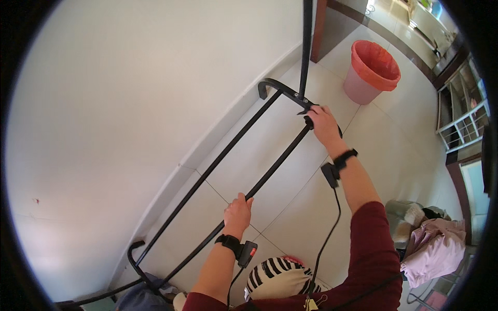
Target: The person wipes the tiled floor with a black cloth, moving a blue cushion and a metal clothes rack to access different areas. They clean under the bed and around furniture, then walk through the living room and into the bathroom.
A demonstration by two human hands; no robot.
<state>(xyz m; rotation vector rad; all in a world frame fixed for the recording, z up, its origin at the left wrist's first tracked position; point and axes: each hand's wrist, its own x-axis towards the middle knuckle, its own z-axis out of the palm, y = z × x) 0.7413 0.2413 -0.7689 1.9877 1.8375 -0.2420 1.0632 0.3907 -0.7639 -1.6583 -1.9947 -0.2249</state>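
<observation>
A black metal rack frame stands along the wall, with two long parallel rods, curved end feet and a post rising at the far end. My left hand is closed around the nearer rod, about midway along it. At that rod's far end, my right hand grips the frame where the rod meets the curved foot. A small black piece shows under the right fingers; the joint itself is partly hidden. Black straps with small boxes and cables circle both my wrists.
A pink bin with a red liner stands at the far right on the tiled floor. Pink clothing lies piled on the right, near a white wire shelf. Close to me are a striped item and dark cloth.
</observation>
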